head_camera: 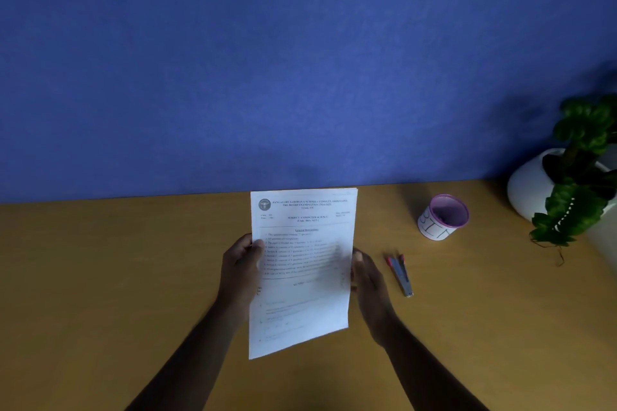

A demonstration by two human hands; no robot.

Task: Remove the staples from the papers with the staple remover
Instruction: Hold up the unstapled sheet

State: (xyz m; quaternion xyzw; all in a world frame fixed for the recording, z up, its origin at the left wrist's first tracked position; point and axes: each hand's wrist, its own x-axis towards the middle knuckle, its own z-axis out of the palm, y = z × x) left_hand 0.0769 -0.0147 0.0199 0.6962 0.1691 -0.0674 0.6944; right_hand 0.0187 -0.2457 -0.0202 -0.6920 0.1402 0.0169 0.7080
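Papers (302,264) were held above the desk (133,277), left hand (241,265) pinching the left edge, right hand (365,274) loosely open against the right edge. Staple remover (399,274) lay just right of the right hand, long axis near-to-far, so that grip looked the nearer one to take it.

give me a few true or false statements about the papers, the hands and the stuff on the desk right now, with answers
1. The left hand grips the left edge of the papers. True.
2. The right hand holds the staple remover. False: the staple remover lies on the desk, right of that hand, untouched.
3. The cup stands beyond the staple remover, nearer the wall. True.
4. The papers lie flat on the desk. False: they are held up, printed side towards the camera.
5. The potted plant is at the desk's left end. False: it is at the far right.
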